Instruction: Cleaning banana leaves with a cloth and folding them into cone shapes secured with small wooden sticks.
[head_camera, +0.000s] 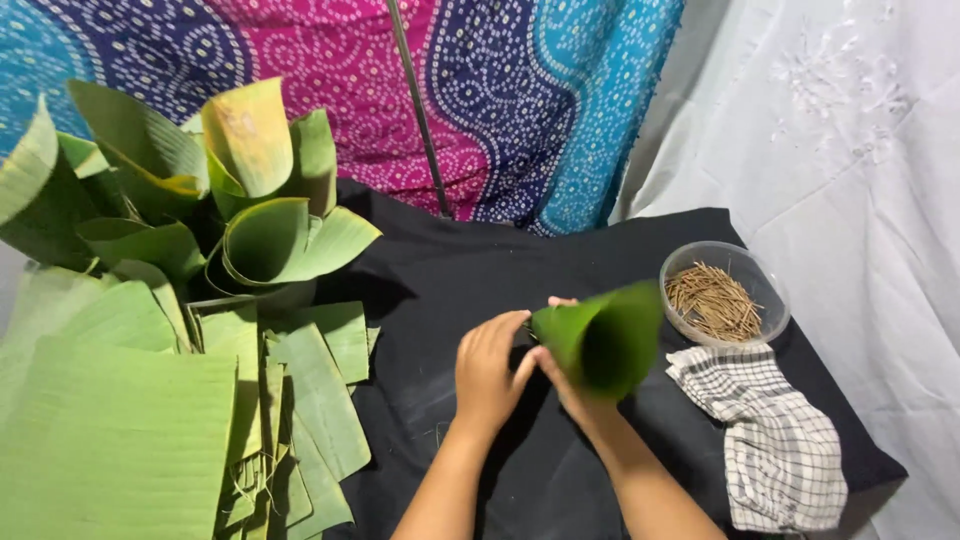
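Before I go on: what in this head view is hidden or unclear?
- Right hand: palm and fingers hidden behind the leaf cone.
- Cone's narrow tip: covered by the left hand.
- Cone's inside: too dark to see.
- Flat leaf pile: cut off at the left and bottom edges.

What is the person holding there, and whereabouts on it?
A green leaf cone, held at its narrow tip: the right hand cups it from below, the left hand pinches beside it.

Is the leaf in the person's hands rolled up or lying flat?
Rolled up: the banana leaf forms a cone, its wide mouth facing right, gripped by both hands.
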